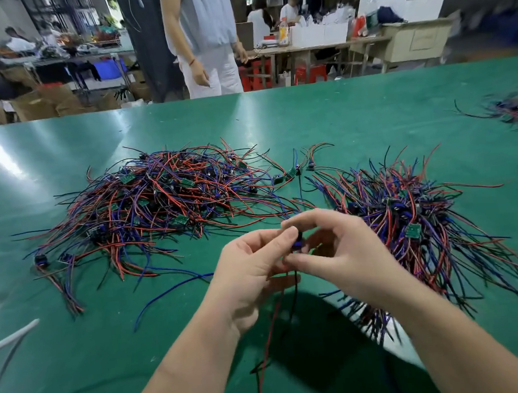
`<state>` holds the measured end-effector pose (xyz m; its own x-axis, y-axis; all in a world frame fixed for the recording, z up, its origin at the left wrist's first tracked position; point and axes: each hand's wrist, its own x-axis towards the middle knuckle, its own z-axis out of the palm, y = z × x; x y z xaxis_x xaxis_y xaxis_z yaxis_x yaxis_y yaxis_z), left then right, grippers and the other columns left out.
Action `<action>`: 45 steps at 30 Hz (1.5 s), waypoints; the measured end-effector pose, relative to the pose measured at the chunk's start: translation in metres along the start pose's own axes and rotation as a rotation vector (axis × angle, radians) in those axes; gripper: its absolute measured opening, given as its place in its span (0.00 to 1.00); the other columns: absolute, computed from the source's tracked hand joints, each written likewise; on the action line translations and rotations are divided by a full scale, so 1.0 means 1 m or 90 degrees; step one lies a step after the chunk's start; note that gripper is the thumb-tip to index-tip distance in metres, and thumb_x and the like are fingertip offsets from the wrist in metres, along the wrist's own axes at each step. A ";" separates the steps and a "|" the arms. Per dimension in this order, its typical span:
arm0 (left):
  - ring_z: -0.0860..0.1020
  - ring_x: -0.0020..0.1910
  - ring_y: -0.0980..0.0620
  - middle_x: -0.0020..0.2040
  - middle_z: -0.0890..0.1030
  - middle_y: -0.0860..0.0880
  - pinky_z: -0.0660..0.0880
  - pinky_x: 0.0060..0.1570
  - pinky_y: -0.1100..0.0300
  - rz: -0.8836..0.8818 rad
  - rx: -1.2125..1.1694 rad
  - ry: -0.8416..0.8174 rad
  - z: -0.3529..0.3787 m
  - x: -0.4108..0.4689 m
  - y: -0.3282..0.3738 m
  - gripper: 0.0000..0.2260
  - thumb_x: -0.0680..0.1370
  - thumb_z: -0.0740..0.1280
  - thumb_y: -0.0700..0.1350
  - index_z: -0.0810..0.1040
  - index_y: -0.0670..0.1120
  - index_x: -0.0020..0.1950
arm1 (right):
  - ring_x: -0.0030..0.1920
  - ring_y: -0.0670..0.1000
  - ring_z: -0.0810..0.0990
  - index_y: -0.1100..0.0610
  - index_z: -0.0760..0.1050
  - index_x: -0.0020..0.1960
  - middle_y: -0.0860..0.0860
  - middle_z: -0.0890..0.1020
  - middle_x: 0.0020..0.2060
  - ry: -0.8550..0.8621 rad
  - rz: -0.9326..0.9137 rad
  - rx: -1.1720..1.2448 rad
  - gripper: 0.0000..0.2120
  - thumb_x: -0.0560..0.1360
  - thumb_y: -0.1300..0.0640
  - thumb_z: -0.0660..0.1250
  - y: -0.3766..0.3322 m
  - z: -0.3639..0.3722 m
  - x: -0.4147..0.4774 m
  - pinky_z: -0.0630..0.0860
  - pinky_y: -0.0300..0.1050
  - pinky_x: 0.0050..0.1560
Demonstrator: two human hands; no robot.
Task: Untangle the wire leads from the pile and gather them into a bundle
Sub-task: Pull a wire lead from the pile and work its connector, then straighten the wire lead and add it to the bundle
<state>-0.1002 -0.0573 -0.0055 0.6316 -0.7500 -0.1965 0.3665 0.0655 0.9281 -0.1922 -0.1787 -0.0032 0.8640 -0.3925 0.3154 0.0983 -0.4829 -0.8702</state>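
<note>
Wire lead with red and black strands [271, 328] hangs from your hands toward the near edge of the green table mat [79, 365], its small dark component held up between your fingertips. Your left hand [248, 271] comes in from the lower left, palm turned inward, forefinger and thumb pinching the component, with the other fingers curled loosely beneath. Your right hand [336, 252] reaches in from the lower right, wrist bent, forefinger arched over the top and thumb pressed in from below, pinching the same piece; how its remaining fingers lie cannot be told. Both forearms are bare.

A white cable [11, 336] lies on the mat at your near left. Just past your right hand, and running under that forearm, is the bundle of red, blue and black wire leads [408, 221], its strands fanning toward you, small green boards among them. Farther left sprawls the tangled pile of the same leads [159, 201], apart from your hands, with a loose blue wire [166, 292] trailing toward your left wrist. At the mat's far right sits another blurred heap of wires [517, 111]. Beyond the table stands a person in a pale top and white trousers [208, 45].
</note>
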 end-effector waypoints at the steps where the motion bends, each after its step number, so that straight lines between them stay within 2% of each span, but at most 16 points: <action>1: 0.79 0.29 0.55 0.37 0.82 0.47 0.76 0.29 0.62 0.002 0.011 -0.011 0.000 0.000 -0.001 0.14 0.60 0.75 0.52 0.82 0.46 0.40 | 0.39 0.44 0.80 0.50 0.81 0.50 0.45 0.84 0.42 0.022 -0.023 -0.031 0.15 0.66 0.63 0.77 0.001 0.003 -0.001 0.76 0.38 0.44; 6: 0.83 0.34 0.51 0.43 0.85 0.49 0.78 0.31 0.62 0.014 0.016 -0.059 0.003 -0.001 0.003 0.16 0.65 0.71 0.54 0.82 0.46 0.46 | 0.38 0.43 0.79 0.48 0.81 0.51 0.44 0.83 0.42 0.155 -0.074 -0.052 0.15 0.68 0.60 0.77 -0.002 -0.004 -0.002 0.76 0.38 0.42; 8: 0.83 0.35 0.51 0.45 0.85 0.47 0.79 0.32 0.61 0.030 0.042 -0.019 -0.003 0.000 0.009 0.14 0.66 0.70 0.55 0.84 0.46 0.43 | 0.39 0.47 0.81 0.47 0.80 0.52 0.47 0.84 0.42 0.256 -0.083 -0.038 0.14 0.68 0.59 0.76 -0.004 -0.015 0.000 0.78 0.42 0.43; 11: 0.83 0.36 0.52 0.42 0.85 0.48 0.79 0.33 0.62 0.132 0.191 0.181 -0.030 0.010 0.017 0.05 0.74 0.71 0.46 0.83 0.46 0.43 | 0.38 0.45 0.83 0.48 0.80 0.54 0.48 0.84 0.41 0.400 -0.031 -0.069 0.14 0.70 0.57 0.75 -0.002 -0.046 0.004 0.80 0.42 0.45; 13: 0.81 0.36 0.56 0.41 0.84 0.53 0.76 0.37 0.63 0.222 0.470 0.373 -0.061 0.019 0.019 0.03 0.75 0.69 0.46 0.83 0.49 0.45 | 0.36 0.43 0.82 0.52 0.80 0.57 0.48 0.84 0.40 0.453 0.040 -0.129 0.15 0.70 0.56 0.74 0.002 -0.066 0.006 0.80 0.43 0.47; 15: 0.78 0.40 0.56 0.49 0.81 0.53 0.72 0.41 0.61 0.206 0.705 0.485 -0.093 0.025 0.018 0.08 0.75 0.68 0.48 0.80 0.53 0.53 | 0.41 0.49 0.83 0.57 0.81 0.57 0.52 0.84 0.41 0.486 0.109 -0.225 0.16 0.71 0.54 0.74 0.007 -0.082 0.005 0.79 0.49 0.52; 17: 0.77 0.52 0.45 0.62 0.77 0.47 0.74 0.52 0.51 0.080 0.801 0.515 -0.120 0.031 0.013 0.17 0.75 0.66 0.51 0.75 0.54 0.64 | 0.47 0.57 0.82 0.60 0.81 0.57 0.57 0.84 0.46 0.436 0.187 -0.353 0.16 0.72 0.55 0.72 0.012 -0.091 0.003 0.77 0.53 0.54; 20: 0.63 0.71 0.43 0.75 0.63 0.49 0.60 0.68 0.43 -0.068 0.873 0.506 -0.136 0.036 0.006 0.23 0.77 0.62 0.56 0.66 0.56 0.72 | 0.53 0.61 0.79 0.61 0.80 0.58 0.60 0.83 0.52 0.291 0.324 -0.492 0.15 0.73 0.57 0.70 0.015 -0.093 0.000 0.74 0.49 0.52; 22: 0.59 0.73 0.44 0.77 0.60 0.51 0.56 0.69 0.44 -0.078 0.890 0.516 -0.136 0.038 0.004 0.23 0.77 0.59 0.58 0.66 0.57 0.72 | 0.54 0.61 0.78 0.61 0.80 0.59 0.60 0.83 0.53 0.266 0.355 -0.508 0.15 0.74 0.59 0.70 0.015 -0.092 0.001 0.73 0.48 0.52; 25: 0.67 0.67 0.42 0.70 0.70 0.48 0.62 0.65 0.45 -0.037 0.910 0.558 -0.137 0.039 0.004 0.18 0.77 0.62 0.57 0.74 0.55 0.66 | 0.57 0.62 0.77 0.64 0.79 0.59 0.62 0.82 0.54 0.243 0.350 -0.523 0.14 0.75 0.61 0.68 0.019 -0.091 0.003 0.72 0.49 0.55; 29: 0.76 0.48 0.45 0.53 0.81 0.44 0.72 0.48 0.53 0.117 0.805 0.545 -0.134 0.039 0.005 0.07 0.78 0.67 0.43 0.83 0.45 0.52 | 0.66 0.56 0.68 0.61 0.73 0.67 0.61 0.72 0.63 0.263 0.305 -0.503 0.21 0.75 0.57 0.68 0.020 -0.085 0.002 0.63 0.45 0.65; 33: 0.74 0.35 0.54 0.45 0.84 0.48 0.70 0.41 0.60 0.182 0.720 0.578 -0.130 0.036 0.005 0.08 0.76 0.67 0.37 0.84 0.46 0.48 | 0.46 0.50 0.71 0.58 0.77 0.63 0.56 0.72 0.58 0.348 0.147 -0.448 0.18 0.74 0.60 0.68 0.015 -0.071 0.006 0.58 0.28 0.49; 36: 0.73 0.28 0.59 0.35 0.81 0.55 0.68 0.31 0.64 0.245 0.599 0.609 -0.121 0.033 0.010 0.07 0.73 0.69 0.40 0.84 0.51 0.44 | 0.38 0.49 0.73 0.57 0.79 0.58 0.49 0.74 0.49 0.341 0.070 -0.420 0.14 0.73 0.62 0.68 0.009 -0.057 0.007 0.61 0.31 0.47; 38: 0.72 0.25 0.58 0.31 0.80 0.57 0.68 0.27 0.65 0.288 0.419 0.619 -0.111 0.032 0.017 0.06 0.71 0.70 0.40 0.84 0.51 0.42 | 0.33 0.43 0.74 0.54 0.80 0.55 0.46 0.79 0.43 0.324 0.055 -0.353 0.11 0.73 0.62 0.67 0.006 -0.048 0.007 0.68 0.35 0.42; 41: 0.75 0.30 0.61 0.30 0.82 0.57 0.73 0.33 0.69 0.376 0.146 0.520 -0.082 0.027 0.029 0.10 0.70 0.71 0.35 0.83 0.50 0.37 | 0.33 0.43 0.79 0.52 0.80 0.52 0.46 0.83 0.36 0.245 0.106 -0.125 0.11 0.74 0.65 0.66 0.003 -0.034 0.007 0.74 0.32 0.36; 45: 0.79 0.34 0.60 0.33 0.83 0.53 0.74 0.38 0.70 0.445 0.070 0.299 -0.034 0.006 0.032 0.11 0.69 0.71 0.32 0.83 0.48 0.35 | 0.33 0.49 0.79 0.55 0.76 0.57 0.56 0.85 0.41 0.072 0.221 0.266 0.09 0.78 0.62 0.62 -0.004 -0.015 0.007 0.75 0.39 0.37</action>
<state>-0.0616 -0.0376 0.0118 0.9152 -0.2083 0.3449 -0.2664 0.3293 0.9059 -0.1939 -0.1914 0.0077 0.8244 -0.5660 0.0020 0.0248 0.0325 -0.9992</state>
